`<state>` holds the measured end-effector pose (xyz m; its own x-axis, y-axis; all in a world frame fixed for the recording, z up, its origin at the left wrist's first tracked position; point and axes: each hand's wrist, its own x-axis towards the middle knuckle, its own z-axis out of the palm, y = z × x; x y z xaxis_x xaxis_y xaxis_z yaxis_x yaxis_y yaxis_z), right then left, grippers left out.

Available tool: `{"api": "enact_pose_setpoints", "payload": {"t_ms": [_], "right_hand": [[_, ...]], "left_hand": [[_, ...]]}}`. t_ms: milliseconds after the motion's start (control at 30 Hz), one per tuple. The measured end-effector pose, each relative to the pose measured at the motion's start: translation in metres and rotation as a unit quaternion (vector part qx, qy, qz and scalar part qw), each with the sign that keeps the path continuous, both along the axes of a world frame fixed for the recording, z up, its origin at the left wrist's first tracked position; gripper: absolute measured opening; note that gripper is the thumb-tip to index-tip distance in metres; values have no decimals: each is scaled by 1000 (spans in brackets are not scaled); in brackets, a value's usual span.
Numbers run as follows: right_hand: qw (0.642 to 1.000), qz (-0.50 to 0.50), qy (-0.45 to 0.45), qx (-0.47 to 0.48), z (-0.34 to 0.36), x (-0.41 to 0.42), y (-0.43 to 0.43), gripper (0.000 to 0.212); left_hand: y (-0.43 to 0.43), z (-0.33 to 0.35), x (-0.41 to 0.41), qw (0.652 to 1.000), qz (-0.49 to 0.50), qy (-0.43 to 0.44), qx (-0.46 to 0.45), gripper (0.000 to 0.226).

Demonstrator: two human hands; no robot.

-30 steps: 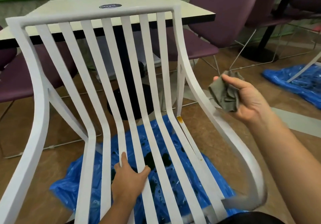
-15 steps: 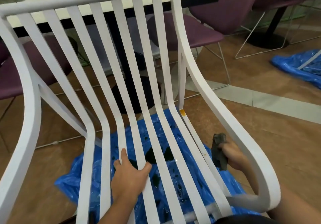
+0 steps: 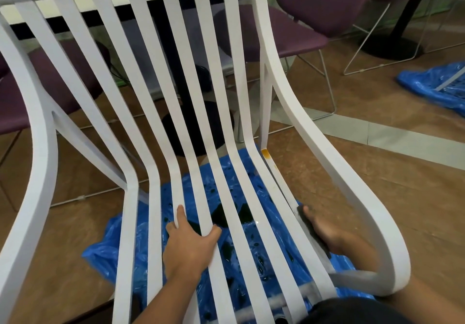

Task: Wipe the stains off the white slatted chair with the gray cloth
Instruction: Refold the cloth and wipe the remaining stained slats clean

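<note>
The white slatted chair [image 3: 312, 132] fills the view, its back toward me. An orange stain [image 3: 265, 153] marks the rightmost slat at the bend between back and seat. My left hand [image 3: 191, 240] grips a middle seat slat, thumb on one side and fingers on the other. My right hand [image 3: 324, 230] reaches in below the right armrest and holds the gray cloth [image 3: 310, 230] against the outer side of the rightmost seat slat. Most of the cloth is hidden behind that slat.
Blue plastic sheet [image 3: 254, 178] lies on the floor under the chair, another blue plastic sheet [image 3: 432, 87] at the far right. A table [image 3: 83, 14] with a black pedestal base [image 3: 198, 132] and purple chairs [image 3: 314, 12] stand just beyond. The floor is brown tile.
My right hand dropped with the cloth from beside the armrest to below it, onto the rightmost seat slat. My left hand kept its grip. The view moved closer and lower.
</note>
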<state>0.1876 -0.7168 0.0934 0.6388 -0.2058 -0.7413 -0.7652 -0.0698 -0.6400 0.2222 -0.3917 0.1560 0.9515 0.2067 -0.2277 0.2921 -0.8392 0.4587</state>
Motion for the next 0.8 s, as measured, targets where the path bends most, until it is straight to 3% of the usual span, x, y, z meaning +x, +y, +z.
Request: {"api": "enact_pose_setpoints", "payload": {"t_ms": [133,300,400,500,567,667,800], "right_hand": [[998,46,18,-25,-16,-30,-5,46],[995,93,8,-21,-11,-35,-2,26],[988,124,-28,-85,2,-16,9,25],[973,154,-95,-146,11,15,16,10],[965,174,-116,-159,9,30,17,23],[935,263,-97,-217,0,29,13,80],[877,360,-152,-280,-13,-8,4,85]], "left_hand": [[0,-1,0,1000,-4,-5,4,105],[0,-3,1,1000,-7,-2,11,105],[-1,-2,0,1000,-8,0,12,104],[-1,-1,-1,1000,-9,0,10,104],[-1,-1,0,1000,-7,4,7,106],[-1,0,0,1000,-3,11,2,109],[-1,1,-1,1000,-1,9,-5,109]]}}
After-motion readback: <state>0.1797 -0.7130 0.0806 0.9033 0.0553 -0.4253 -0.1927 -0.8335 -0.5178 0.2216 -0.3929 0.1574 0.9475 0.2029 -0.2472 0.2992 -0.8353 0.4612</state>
